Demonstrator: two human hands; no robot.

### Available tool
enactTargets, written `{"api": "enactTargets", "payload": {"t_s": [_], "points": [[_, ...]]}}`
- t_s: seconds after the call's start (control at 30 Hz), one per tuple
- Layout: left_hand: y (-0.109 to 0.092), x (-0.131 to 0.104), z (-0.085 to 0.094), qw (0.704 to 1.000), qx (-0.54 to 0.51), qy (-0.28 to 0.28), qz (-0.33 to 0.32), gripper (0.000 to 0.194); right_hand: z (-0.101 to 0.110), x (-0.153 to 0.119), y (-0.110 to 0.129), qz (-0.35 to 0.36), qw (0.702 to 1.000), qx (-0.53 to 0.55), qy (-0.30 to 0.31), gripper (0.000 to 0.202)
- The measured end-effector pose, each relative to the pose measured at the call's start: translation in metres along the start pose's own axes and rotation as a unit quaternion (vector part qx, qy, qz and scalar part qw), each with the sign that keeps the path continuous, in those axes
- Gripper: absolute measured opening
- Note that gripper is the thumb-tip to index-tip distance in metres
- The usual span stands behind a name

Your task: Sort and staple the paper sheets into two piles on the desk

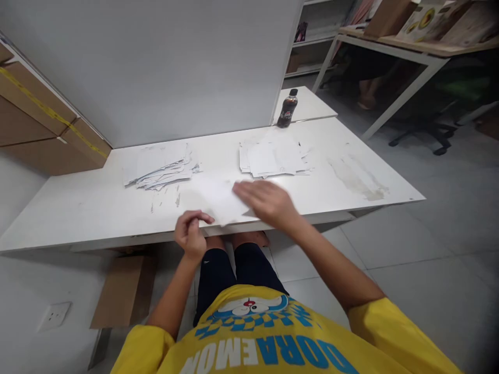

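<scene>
A white sheet of paper (219, 200) lies at the front edge of the white table, its outline faint against the tabletop. My right hand (268, 202) is laid flat over the sheet's right side, fingers stretched together and slightly blurred. At the sheet's lower left is my left hand (191, 235), loosely curled, with one finger reaching to the paper's edge and the thumb apart from that fingertip. Beyond the hands rest two piles of paper: an untidy, fanned stack (161, 166) on the left and a flatter stack (268, 158) on the right.
A dark drink bottle (287, 109) stands at the back right of the table (89, 208), beside a tall grey panel (156, 67). Cardboard boxes (47, 119) are piled at the left, and another box (122, 291) sits below. Another person's foot shows under the far desk.
</scene>
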State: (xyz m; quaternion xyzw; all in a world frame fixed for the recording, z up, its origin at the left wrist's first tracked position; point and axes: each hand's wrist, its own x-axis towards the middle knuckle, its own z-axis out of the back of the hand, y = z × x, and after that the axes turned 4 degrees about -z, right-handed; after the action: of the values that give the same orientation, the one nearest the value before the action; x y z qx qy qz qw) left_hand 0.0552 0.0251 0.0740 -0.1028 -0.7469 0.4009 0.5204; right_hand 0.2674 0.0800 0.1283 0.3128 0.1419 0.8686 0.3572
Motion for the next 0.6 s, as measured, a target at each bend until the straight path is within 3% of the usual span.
{"api": "enactTargets", "payload": {"t_s": [0.07, 0.17, 0.23, 0.3, 0.37, 0.4, 0.5, 0.6], "points": [[0.027, 0.035, 0.009, 0.990, 0.099, 0.087, -0.042, 0.025, 0.024, 0.024, -0.025, -0.074, 0.992, -0.038, -0.093, 0.037], [0.076, 0.075, 0.032, 0.928, 0.306, 0.202, -0.066, 0.028, 0.036, 0.047, -0.073, -0.135, 0.974, -0.092, -0.155, 0.032], [0.105, 0.097, 0.052, 0.892, 0.400, 0.209, -0.036, 0.033, 0.023, 0.053, -0.109, -0.138, 0.974, -0.105, -0.147, 0.034], [0.127, 0.119, 0.071, 0.871, 0.462, 0.169, 0.004, 0.038, -0.003, 0.053, -0.146, -0.137, 0.976, -0.107, -0.130, 0.040], [0.144, 0.144, 0.085, 0.852, 0.498, 0.156, 0.025, 0.040, -0.032, 0.049, -0.177, -0.199, 0.971, -0.098, -0.094, 0.044], [0.152, 0.157, 0.088, 0.841, 0.510, 0.176, 0.027, 0.042, -0.045, 0.047, -0.188, -0.210, 0.969, -0.094, -0.084, 0.045], [0.179, 0.193, 0.088, 0.794, 0.536, 0.284, 0.036, 0.053, -0.071, 0.035, -0.204, -0.229, 0.967, -0.089, -0.065, 0.050], [0.207, 0.212, 0.082, 0.751, 0.554, 0.351, 0.080, 0.070, -0.078, 0.011, -0.193, -0.225, 0.968, -0.079, -0.079, 0.057]]}}
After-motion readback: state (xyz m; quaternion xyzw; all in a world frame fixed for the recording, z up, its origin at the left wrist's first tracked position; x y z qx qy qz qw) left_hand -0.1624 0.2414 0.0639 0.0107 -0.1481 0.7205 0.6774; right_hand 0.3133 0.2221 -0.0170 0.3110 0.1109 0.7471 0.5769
